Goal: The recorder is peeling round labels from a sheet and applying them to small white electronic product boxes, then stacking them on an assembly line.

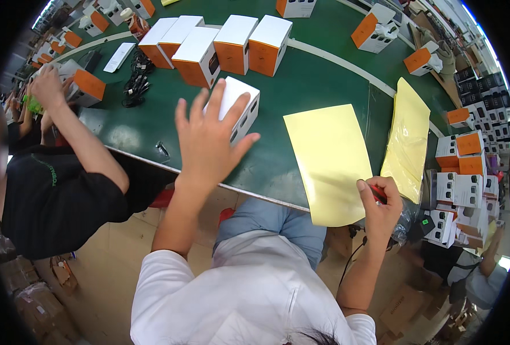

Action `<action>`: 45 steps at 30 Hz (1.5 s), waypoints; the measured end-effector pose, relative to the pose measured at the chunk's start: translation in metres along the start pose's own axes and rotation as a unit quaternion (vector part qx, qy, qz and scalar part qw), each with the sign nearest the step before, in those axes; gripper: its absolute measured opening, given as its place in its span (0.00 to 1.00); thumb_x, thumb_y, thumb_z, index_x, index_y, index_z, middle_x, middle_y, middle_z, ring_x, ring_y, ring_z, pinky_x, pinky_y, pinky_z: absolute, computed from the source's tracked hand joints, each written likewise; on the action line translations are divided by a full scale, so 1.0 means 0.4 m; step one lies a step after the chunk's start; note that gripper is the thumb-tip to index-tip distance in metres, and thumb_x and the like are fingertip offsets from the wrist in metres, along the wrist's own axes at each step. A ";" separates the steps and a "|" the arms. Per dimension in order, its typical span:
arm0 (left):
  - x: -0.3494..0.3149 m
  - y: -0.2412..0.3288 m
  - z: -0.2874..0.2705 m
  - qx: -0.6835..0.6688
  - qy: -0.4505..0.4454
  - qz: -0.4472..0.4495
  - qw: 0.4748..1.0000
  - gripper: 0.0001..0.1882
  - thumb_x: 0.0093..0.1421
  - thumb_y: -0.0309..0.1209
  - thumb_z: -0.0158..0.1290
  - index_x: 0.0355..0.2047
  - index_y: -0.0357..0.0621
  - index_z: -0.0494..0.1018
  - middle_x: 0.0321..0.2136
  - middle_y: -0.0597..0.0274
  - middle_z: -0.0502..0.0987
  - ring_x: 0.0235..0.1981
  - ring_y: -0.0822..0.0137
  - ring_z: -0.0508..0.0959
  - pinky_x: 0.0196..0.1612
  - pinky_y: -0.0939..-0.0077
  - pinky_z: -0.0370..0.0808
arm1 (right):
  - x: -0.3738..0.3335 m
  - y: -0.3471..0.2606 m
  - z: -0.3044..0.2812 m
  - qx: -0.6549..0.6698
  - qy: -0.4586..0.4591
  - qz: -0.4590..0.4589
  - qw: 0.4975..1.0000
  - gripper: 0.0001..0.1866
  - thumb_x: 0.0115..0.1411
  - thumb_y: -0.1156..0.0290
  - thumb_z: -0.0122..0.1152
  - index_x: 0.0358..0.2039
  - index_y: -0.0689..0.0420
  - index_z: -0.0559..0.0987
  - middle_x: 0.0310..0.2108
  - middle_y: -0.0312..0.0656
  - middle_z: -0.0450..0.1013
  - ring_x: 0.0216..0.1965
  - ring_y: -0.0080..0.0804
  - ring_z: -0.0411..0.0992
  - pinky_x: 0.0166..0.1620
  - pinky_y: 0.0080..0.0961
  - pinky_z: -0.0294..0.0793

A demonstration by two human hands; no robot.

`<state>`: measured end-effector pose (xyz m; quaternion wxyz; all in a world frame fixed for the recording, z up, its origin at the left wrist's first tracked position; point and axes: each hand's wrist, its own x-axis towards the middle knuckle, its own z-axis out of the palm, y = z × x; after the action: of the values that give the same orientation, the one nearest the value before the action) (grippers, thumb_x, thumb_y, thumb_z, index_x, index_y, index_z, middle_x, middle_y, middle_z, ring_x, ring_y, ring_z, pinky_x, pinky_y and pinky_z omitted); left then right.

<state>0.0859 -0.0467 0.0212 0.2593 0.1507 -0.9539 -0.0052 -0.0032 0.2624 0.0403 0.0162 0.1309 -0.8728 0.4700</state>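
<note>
My left hand, fingers spread, reaches over a small white box on the green bench. Its fingertips overlap the box's top; I cannot tell whether they press on it. My right hand is closed around a small red-and-black object, mostly hidden by the fingers, so its kind does not show. That hand is at the lower right corner of a yellow sheet, which overhangs the bench's front edge. To the right of the sheet lies a plastic-wrapped yellow stack.
Several white-and-orange boxes stand in a row behind my left hand. Black cables and a white slip lie left of them. A co-worker's arm reaches over the bench at left. Stacked boxes stand at far right.
</note>
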 end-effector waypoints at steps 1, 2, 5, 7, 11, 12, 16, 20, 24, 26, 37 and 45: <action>-0.003 -0.010 0.009 0.001 -0.004 0.018 1.000 0.27 0.57 0.45 0.65 0.57 0.59 0.78 0.66 0.56 0.68 0.60 0.49 0.71 0.61 0.43 0.65 | -0.007 0.001 0.001 0.009 -0.019 0.015 1.000 0.10 0.53 0.75 0.76 0.30 0.60 0.80 0.26 0.36 0.74 0.27 0.26 0.72 0.33 0.23 0.70; -0.004 -0.025 0.018 -0.058 -0.024 -0.012 0.998 0.28 0.58 0.43 0.64 0.60 0.60 0.77 0.66 0.54 0.68 0.59 0.48 0.72 0.60 0.49 0.69 | -0.016 -0.001 0.005 0.015 -0.013 -0.008 1.000 0.10 0.53 0.75 0.76 0.30 0.60 0.80 0.26 0.36 0.74 0.27 0.26 0.72 0.33 0.23 0.70; -0.016 -0.046 0.031 -0.080 -0.035 -0.015 0.996 0.30 0.63 0.36 0.61 0.66 0.54 0.71 0.66 0.51 0.69 0.57 0.53 0.76 0.55 0.67 0.76 | -0.045 -0.019 0.016 0.040 -0.020 -0.037 0.998 0.09 0.53 0.75 0.76 0.29 0.60 0.80 0.27 0.37 0.74 0.28 0.26 0.72 0.34 0.23 0.70; -0.028 -0.046 0.030 -0.523 0.030 -0.223 0.822 0.28 0.66 0.29 0.58 0.66 0.40 0.70 0.65 0.48 0.70 0.60 0.56 0.75 0.59 0.65 0.75 | -0.064 -0.041 0.012 0.065 -0.039 -0.039 0.996 0.09 0.53 0.75 0.75 0.29 0.60 0.80 0.27 0.37 0.74 0.29 0.26 0.72 0.35 0.22 0.70; -0.108 0.025 0.029 -0.842 -0.001 -0.340 0.419 0.31 0.73 0.28 0.46 0.73 0.40 0.54 0.65 0.51 0.70 0.62 0.58 0.76 0.61 0.60 0.78 | -0.085 -0.081 0.012 0.112 -0.056 -0.040 0.991 0.09 0.52 0.75 0.76 0.28 0.60 0.81 0.28 0.37 0.74 0.29 0.26 0.73 0.35 0.23 0.69; -0.127 0.044 0.033 -0.867 -0.015 -0.320 0.381 0.30 0.74 0.30 0.45 0.74 0.41 0.53 0.65 0.52 0.69 0.62 0.57 0.75 0.61 0.58 0.78 | -0.087 -0.088 0.016 0.134 -0.061 -0.035 0.989 0.10 0.51 0.75 0.77 0.28 0.60 0.81 0.27 0.37 0.74 0.29 0.25 0.73 0.34 0.23 0.68; -0.182 0.105 0.049 -0.879 -0.047 -0.336 0.335 0.30 0.75 0.34 0.43 0.74 0.44 0.51 0.67 0.54 0.67 0.65 0.57 0.73 0.63 0.55 0.77 | -0.092 -0.109 0.029 0.126 -0.054 -0.070 0.988 0.10 0.51 0.74 0.77 0.28 0.59 0.81 0.26 0.37 0.75 0.29 0.25 0.73 0.34 0.23 0.68; -0.195 0.129 0.045 -0.890 -0.058 -0.330 0.310 0.31 0.75 0.34 0.43 0.74 0.45 0.51 0.68 0.53 0.66 0.67 0.57 0.70 0.65 0.55 0.75 | -0.098 -0.117 0.044 0.132 -0.064 -0.051 0.988 0.10 0.50 0.71 0.78 0.28 0.57 0.81 0.27 0.36 0.76 0.29 0.27 0.73 0.38 0.25 0.66; -0.196 0.142 0.039 -0.886 -0.060 -0.335 0.315 0.31 0.74 0.34 0.44 0.74 0.44 0.51 0.67 0.54 0.67 0.66 0.58 0.71 0.64 0.57 0.75 | -0.096 -0.111 0.070 0.105 -0.076 -0.052 0.990 0.12 0.50 0.67 0.78 0.27 0.55 0.81 0.28 0.35 0.77 0.29 0.29 0.73 0.41 0.27 0.64; -0.199 0.146 0.037 -0.894 -0.067 -0.314 0.314 0.31 0.74 0.34 0.44 0.74 0.44 0.51 0.67 0.54 0.67 0.66 0.58 0.71 0.64 0.57 0.75 | -0.092 -0.107 0.080 0.097 -0.069 -0.041 0.992 0.12 0.50 0.66 0.78 0.27 0.55 0.81 0.28 0.34 0.78 0.30 0.29 0.74 0.41 0.28 0.64; -0.208 0.155 0.029 -0.891 -0.077 -0.308 0.324 0.31 0.74 0.33 0.44 0.74 0.43 0.51 0.67 0.53 0.66 0.67 0.58 0.70 0.65 0.58 0.73 | -0.103 -0.150 0.062 -0.138 -0.026 -0.161 0.977 0.18 0.48 0.60 0.79 0.28 0.58 0.79 0.25 0.38 0.74 0.29 0.33 0.71 0.40 0.31 0.67; -0.230 0.167 0.032 -0.878 -0.102 -0.353 0.307 0.32 0.74 0.36 0.44 0.75 0.46 0.50 0.68 0.54 0.65 0.67 0.57 0.69 0.66 0.57 0.73 | -0.090 -0.112 0.053 -0.119 -0.062 -0.118 0.984 0.35 0.40 0.40 0.82 0.30 0.58 0.74 0.27 0.41 0.72 0.29 0.38 0.68 0.37 0.36 0.65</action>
<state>0.1360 0.0431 -0.0294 0.1125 0.1546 -0.2613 -0.9461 0.0447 0.2291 0.0594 0.0325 0.2593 -0.9001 0.3487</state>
